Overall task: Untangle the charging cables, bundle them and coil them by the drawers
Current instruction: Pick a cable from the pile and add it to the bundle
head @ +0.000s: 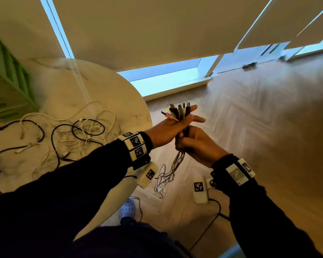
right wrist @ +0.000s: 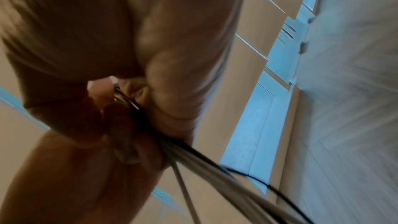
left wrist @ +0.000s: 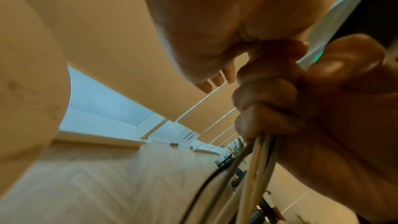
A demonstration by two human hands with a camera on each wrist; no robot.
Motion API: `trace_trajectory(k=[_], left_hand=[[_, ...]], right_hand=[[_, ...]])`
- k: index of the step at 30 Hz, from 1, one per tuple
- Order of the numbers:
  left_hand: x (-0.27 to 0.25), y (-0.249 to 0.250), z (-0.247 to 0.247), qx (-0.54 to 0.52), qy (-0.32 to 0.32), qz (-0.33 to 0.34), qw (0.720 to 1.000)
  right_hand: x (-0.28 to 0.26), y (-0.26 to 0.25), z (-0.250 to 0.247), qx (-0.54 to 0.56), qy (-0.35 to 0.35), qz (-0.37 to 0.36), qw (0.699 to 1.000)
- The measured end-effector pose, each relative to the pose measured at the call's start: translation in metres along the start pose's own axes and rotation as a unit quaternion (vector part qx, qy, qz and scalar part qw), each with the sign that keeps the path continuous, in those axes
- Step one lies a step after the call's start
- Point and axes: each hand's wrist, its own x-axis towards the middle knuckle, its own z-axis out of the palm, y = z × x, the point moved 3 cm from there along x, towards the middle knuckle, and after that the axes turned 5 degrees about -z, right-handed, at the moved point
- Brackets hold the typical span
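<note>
A bundle of charging cables [head: 179, 112], black and white, is held upright off the table's right edge, over the floor, its plugs fanned at the top. My left hand [head: 168, 129] pinches it just under the plugs between the thumb and straight fingers. Directly below, my right hand [head: 198, 146] grips the same bundle in a fist; its curled fingers [left wrist: 269, 101] fill the left wrist view. The loose strands [head: 175, 164] hang from the fist toward the floor, also seen as strands [right wrist: 215, 168]. More cables [head: 67, 138] lie tangled on the table.
The round marble table [head: 110, 86] is at left, with green drawers [head: 7, 81] at its far left. Wooden floor spreads to the right, with windows and lowered blinds behind. My shoe [head: 128, 207] and a thin black wire [head: 209, 226] show below my hands.
</note>
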Motion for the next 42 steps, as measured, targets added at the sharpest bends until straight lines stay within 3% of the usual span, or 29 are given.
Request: trace_trajectory(k=[4,7,9,11,13,16,18,20,24,27,31,34,36,42], left_hand=[[-0.008,0.007,-0.019,0.070,-0.002,-0.012,0.997],[-0.017,0.015,-0.037,-0.055,-0.012,-0.036,0.998],[-0.026,0.019,-0.058,-0.122,0.006,-0.054,0.991],[-0.037,0.019,-0.079,-0.177,0.020,-0.069,0.982],[-0.052,0.015,-0.094,-0.206,0.051,-0.079,0.974],[-0.068,0.006,-0.110,-0.233,0.129,-0.034,0.963],[-0.078,0.003,-0.122,-0.270,0.220,0.007,0.937],[-0.088,0.004,-0.135,-0.297,0.310,0.024,0.903],[-0.116,0.000,-0.155,-0.324,0.403,0.031,0.855],[-0.146,-0.019,-0.171,-0.371,0.419,0.021,0.828],[-0.194,-0.037,-0.193,-0.343,0.423,0.003,0.839],[-0.223,-0.045,-0.206,-0.334,0.431,-0.008,0.838],[-0.238,-0.050,-0.214,-0.336,0.441,-0.007,0.832],[-0.265,-0.067,-0.222,-0.332,0.473,-0.019,0.816]], right_hand=[[0.017,0.042,0.009,-0.118,-0.044,0.070,0.989],[0.022,0.091,0.020,-0.160,-0.145,0.183,0.959],[0.017,0.119,0.021,-0.198,-0.216,0.263,0.919],[0.015,0.134,0.013,-0.278,-0.200,0.296,0.892],[0.024,0.136,-0.004,-0.435,-0.100,0.239,0.862],[0.037,0.123,-0.018,-0.616,0.044,0.078,0.783],[0.044,0.120,-0.004,-0.637,0.050,-0.001,0.769],[0.050,0.125,0.026,-0.658,-0.013,-0.051,0.751],[0.049,0.127,0.101,-0.630,-0.169,-0.045,0.756],[0.047,0.127,0.137,-0.610,-0.253,-0.014,0.751],[0.053,0.121,0.159,-0.514,-0.343,0.036,0.785],[0.076,0.100,0.165,-0.517,-0.393,0.026,0.760],[0.098,0.082,0.169,-0.534,-0.407,0.013,0.741],[0.183,0.060,0.183,-0.538,-0.311,-0.058,0.782]])
